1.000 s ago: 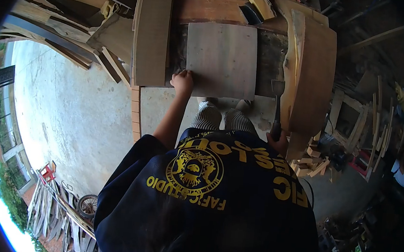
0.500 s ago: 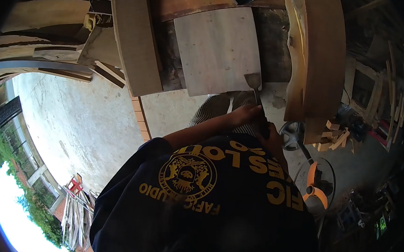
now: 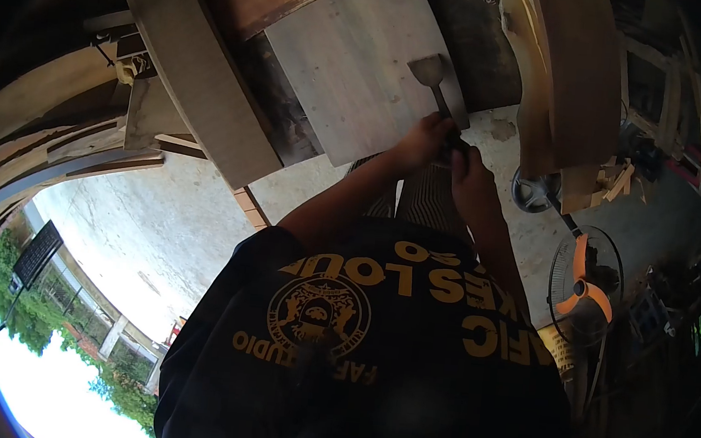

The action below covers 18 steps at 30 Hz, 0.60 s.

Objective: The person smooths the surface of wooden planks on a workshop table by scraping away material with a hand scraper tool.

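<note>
A putty knife [image 3: 427, 69] with a broad, flat blade lies over the right part of a pale wooden panel [image 3: 357, 44]. Small dark spots dot the panel's face. My left hand [image 3: 425, 142] is closed around the putty knife where its shaft meets the handle. Just below and to the right, my right hand [image 3: 472, 180] has its fingers wrapped round the handle's end. Both hands are close to the panel's near edge, in front of my striped trousers [image 3: 435, 201].
A long brown board [image 3: 197, 64] lies left of the panel; a wavy-edged slab [image 3: 534, 76] lies to its right. Stacked planks [image 3: 57, 139] fill the far left. An orange-bladed fan [image 3: 584, 289] stands at the right, near wood offcuts [image 3: 616, 182] on the concrete floor [image 3: 153, 193].
Both hands and the putty knife have moved forward, bringing the blade from the panel's near right corner farther in over its face. The whole view has tilted and shifted.
</note>
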Available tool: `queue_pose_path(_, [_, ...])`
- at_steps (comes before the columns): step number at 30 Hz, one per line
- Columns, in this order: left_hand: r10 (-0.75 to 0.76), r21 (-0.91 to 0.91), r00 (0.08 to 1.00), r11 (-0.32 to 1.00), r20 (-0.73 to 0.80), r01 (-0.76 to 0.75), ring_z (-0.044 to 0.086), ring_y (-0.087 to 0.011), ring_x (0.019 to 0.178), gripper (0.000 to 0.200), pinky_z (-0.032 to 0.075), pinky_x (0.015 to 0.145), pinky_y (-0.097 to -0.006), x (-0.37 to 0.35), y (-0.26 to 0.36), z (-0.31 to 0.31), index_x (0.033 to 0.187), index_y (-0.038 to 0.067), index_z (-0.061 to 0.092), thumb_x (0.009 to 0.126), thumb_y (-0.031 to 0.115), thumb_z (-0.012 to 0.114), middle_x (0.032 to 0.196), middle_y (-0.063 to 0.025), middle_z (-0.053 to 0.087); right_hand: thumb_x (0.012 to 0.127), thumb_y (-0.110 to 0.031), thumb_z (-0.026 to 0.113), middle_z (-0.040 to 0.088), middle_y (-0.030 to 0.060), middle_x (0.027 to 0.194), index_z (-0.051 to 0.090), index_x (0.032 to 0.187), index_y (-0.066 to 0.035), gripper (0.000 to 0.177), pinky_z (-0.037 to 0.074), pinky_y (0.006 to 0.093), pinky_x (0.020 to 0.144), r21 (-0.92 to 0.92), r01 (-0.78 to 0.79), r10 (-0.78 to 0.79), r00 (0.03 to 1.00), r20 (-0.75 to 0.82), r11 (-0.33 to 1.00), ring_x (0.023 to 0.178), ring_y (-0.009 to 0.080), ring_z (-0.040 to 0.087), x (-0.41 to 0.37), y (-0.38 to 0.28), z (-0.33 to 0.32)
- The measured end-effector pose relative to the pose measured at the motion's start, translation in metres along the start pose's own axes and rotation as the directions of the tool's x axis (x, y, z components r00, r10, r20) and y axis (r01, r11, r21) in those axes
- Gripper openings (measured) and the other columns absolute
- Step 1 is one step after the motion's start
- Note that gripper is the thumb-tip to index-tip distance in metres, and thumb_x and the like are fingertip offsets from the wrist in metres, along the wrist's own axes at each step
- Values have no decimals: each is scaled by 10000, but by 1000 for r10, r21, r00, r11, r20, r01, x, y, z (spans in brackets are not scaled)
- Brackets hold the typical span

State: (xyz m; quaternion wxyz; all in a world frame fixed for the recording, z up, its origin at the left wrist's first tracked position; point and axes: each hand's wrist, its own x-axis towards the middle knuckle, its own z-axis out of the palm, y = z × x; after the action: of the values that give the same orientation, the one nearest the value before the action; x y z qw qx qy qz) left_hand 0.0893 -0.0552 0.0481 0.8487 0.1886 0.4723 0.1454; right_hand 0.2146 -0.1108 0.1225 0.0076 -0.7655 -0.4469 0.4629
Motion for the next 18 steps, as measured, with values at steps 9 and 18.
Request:
queue_pose_path(9, [-78,-71,996,994,41,81,633,-295,939,313,583,737,-436,-20,-38,17,1104,-40,481,993,246,417,1018,-175,581,993,-350,381,624,289,907,459,1036,-36,327,469,539,721,35,-47,45,996,75,998,918,489,576,-46,22,-9])
queue_pose_path(18, [-3,42,995,999,-102,7,651,-274,819,324,576,714,-402,-2,30,-2,1124,-4,499,1006,275,387,1001,-154,607,978,-377,402,648,263,879,493,1103,-32,377,506,519,751,-83,115,-122,989,-82,990,858,444,627,18,-18,-4])
